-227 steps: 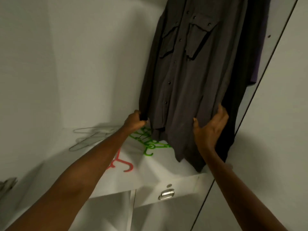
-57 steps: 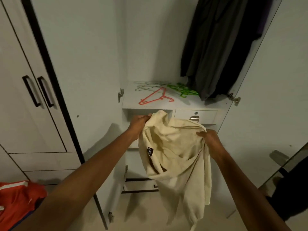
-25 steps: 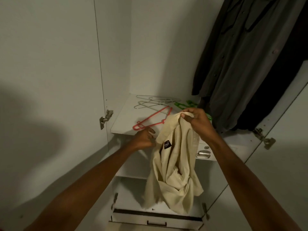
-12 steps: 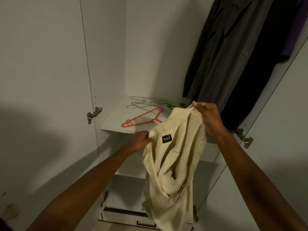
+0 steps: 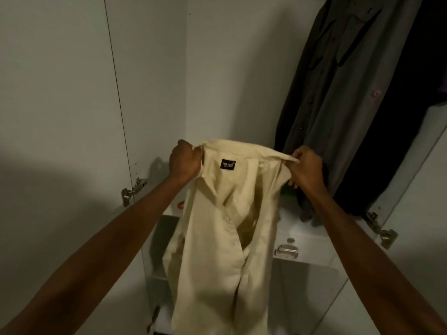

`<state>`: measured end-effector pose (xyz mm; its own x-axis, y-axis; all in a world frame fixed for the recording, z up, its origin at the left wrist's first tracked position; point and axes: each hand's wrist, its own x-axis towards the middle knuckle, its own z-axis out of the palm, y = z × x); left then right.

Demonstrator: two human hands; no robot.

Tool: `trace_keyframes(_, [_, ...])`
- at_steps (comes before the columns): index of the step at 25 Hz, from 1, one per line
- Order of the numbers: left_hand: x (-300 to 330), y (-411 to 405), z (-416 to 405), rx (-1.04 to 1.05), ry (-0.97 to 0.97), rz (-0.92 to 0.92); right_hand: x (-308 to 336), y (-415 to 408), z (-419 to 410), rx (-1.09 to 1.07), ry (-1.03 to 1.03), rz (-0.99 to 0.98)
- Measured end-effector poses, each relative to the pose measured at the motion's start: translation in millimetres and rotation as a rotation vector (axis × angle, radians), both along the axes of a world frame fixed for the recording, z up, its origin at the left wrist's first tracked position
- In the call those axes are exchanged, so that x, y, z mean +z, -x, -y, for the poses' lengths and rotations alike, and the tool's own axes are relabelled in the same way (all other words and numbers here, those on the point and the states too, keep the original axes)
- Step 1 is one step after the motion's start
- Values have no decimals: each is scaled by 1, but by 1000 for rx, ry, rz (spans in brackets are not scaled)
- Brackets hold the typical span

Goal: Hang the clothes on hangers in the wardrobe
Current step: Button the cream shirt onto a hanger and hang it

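Two arms reach out in front of the person. The left hand (image 5: pixel 185 162) holds the left end of the collar of a cream shirt (image 5: pixel 225 233), with its fingers curled tight around the cloth. The right hand (image 5: pixel 306 166) pinches the other end of the collar, and its fingers are closed on the edge. The shirt is up in the air between the two hands, in front of the open wardrobe. It hangs down loose and folds over itself. A small black label (image 5: pixel 228 164) shows inside the neck.

The shirt looks soft, thin and light. It will flop and bend, so it is best held by the collar or shoulders, where a hanger has to go in. It is not on a hanger yet.

Behind the shirt is a white shelf (image 5: pixel 290 220) with a drawer (image 5: pixel 304 250) under it. A tiny bit of a red hanger (image 5: pixel 180 205) peeks out on the shelf, and a bit of a green hanger (image 5: pixel 289 191) shows too. Farther back, a dark grey shirt (image 5: pixel 333 105) already hangs at the right side of the wardrobe.
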<state>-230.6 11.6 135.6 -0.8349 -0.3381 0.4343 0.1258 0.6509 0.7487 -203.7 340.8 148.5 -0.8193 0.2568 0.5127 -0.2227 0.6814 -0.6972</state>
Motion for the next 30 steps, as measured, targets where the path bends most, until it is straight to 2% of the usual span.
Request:
trace_keyframes(2, [28,34,-5,7,-24,81,11,39,18,-74,4,-48])
trace_keyframes(3, [41,54,-6,-8,-94,123,18,60,25,-70,79,-49])
trace_keyframes(7, [68,143,4,-181,-652,178,43,142,54,96,597,59])
trace_keyframes(10, [40,189,11,-152,-750,177,24,192,66,150,738,112])
trace_keyframes(13, [-31,222,13,-166,-782,236,-30,227,81,173,797,229])
trace_keyframes(16, [-93,229,13,-188,-678,328,-93,251,94,167,730,341])
trace_keyframes(19, [-131,221,8,-184,-384,365,-150,264,86,225,631,470])
trace_keyframes(22, [-146,184,-8,-228,-99,270,-156,235,92,167,323,340])
trace_keyframes(24, [-149,151,-22,-334,-27,297,-157,210,96,78,172,250])
trace_keyframes(25, [-154,136,-28,-408,-21,345,-159,194,99,88,138,273])
trace_keyframes(28, [-171,105,-44,-483,39,405,-175,154,110,138,86,506])
trace_keyframes(30, [-178,96,-51,-456,103,382,-185,142,117,53,-20,644])
